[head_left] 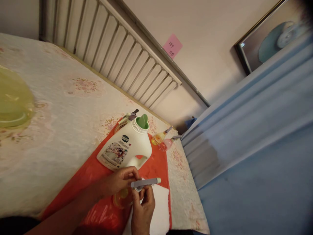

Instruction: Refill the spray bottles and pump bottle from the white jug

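Both of my hands are closed around a grey pump head (146, 183) with a pale tip, low in the middle of the head view. My left hand (123, 180) pinches it at its left end. From below, my right hand (143, 209) grips it under the long nozzle. Just under my left hand stands a small clear bottle (121, 198) with yellowish liquid, partly hidden by my fingers. Behind the hands is a white detergent jug (127, 147), upright, with its green pouring spout (142, 121) showing and no cap on it.
A red sheet (97, 192) and a white cloth (160, 205) lie on the flowered tablecloth (61, 140). Yellow (158, 138) and pink (165, 144) bottles stand right of the jug. A yellow basin (14, 98) is far left. Behind are a radiator (117, 49) and blue curtain (244, 156).
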### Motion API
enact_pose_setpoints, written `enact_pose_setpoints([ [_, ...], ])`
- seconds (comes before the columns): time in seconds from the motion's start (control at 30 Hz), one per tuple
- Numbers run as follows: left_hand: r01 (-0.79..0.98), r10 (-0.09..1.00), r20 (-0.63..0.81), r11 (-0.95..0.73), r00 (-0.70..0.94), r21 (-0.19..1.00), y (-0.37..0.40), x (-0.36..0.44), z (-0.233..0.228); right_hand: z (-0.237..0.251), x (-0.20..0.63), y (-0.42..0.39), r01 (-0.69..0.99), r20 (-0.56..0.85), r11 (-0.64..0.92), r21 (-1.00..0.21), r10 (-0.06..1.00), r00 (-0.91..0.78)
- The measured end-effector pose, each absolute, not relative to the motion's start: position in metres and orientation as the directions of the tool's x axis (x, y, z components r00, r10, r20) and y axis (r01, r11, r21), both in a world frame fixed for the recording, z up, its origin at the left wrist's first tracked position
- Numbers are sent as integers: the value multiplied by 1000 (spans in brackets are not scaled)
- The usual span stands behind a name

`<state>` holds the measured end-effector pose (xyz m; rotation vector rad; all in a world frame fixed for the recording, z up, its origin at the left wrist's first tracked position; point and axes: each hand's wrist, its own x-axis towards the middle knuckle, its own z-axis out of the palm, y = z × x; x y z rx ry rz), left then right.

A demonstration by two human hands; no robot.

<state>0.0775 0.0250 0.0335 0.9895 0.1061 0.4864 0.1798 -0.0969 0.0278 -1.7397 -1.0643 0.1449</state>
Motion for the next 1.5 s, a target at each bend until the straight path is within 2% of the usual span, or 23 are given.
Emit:
enact_pose_setpoints([
  [0.17,-353,441,142,446,886,822,24,77,33,30,178,-95,580,381,-77,-811,684,622],
  [0.3,-325,445,109,445,889,834,24,76,35,28,180,-99,639,421,-74,-765,694,584],
  [0.43,-261,482,77,328,873,908,27,73,37,19,179,-106,693,461,-77,-717,694,553],
  [0.8,-220,468,150,100,871,970,32,71,31,27,167,-101,577,242,-130,-806,818,522],
  [0.93,-220,482,160,70,861,973,34,68,33,40,167,-98,594,248,-155,-790,804,540],
  [1.1,-199,502,139,67,854,978,37,72,23,50,163,-104,472,103,-187,-861,846,523],
  [1.23,-219,530,165,39,832,975,38,74,17,53,177,-117,408,107,-162,-899,821,561],
  [1.37,-279,518,185,110,835,954,38,76,14,57,217,-124,394,110,-166,-904,801,589],
  [1.5,-299,523,165,183,836,937,36,73,19,57,265,-115,417,200,-184,-890,665,720],
])
